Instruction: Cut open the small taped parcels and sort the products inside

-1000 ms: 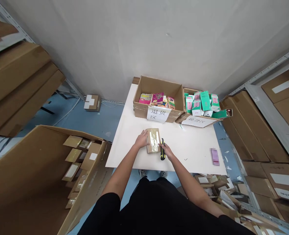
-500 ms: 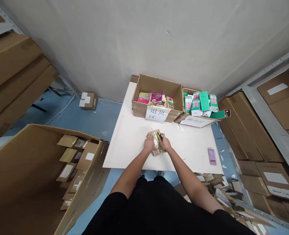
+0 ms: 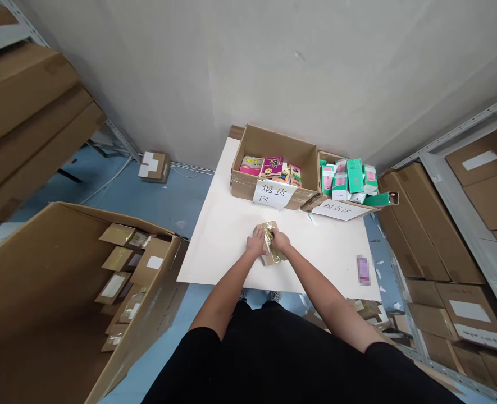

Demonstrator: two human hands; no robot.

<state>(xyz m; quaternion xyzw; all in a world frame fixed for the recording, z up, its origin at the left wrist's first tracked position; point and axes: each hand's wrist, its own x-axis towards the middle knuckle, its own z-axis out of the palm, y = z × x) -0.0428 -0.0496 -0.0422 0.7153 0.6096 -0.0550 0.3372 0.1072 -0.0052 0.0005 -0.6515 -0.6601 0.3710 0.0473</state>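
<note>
A small cardboard parcel (image 3: 276, 257) wrapped in shiny tan tape lies on the white table (image 3: 223, 241), in front of me. My left hand (image 3: 255, 242) presses on its left side with fingers stretched out. Over the parcel's upper right, my right hand (image 3: 281, 241) is closed around a black and yellow box cutter (image 3: 272, 233). Most of the cutter is hidden by my fingers, and its blade cannot be made out.
At the table's back stand an open carton (image 3: 244, 189) of books and another carton (image 3: 313, 203) of green and pink boxes. A blurred purple item (image 3: 363, 270) lies at right. A large carton (image 3: 164, 280) holding parcels stands left. Shelving (image 3: 463, 207) borders the right.
My right hand has moved slightly left and up over the parcel, now covering more of the box cutter. My left hand stays on the parcel. The view has shifted a little.
</note>
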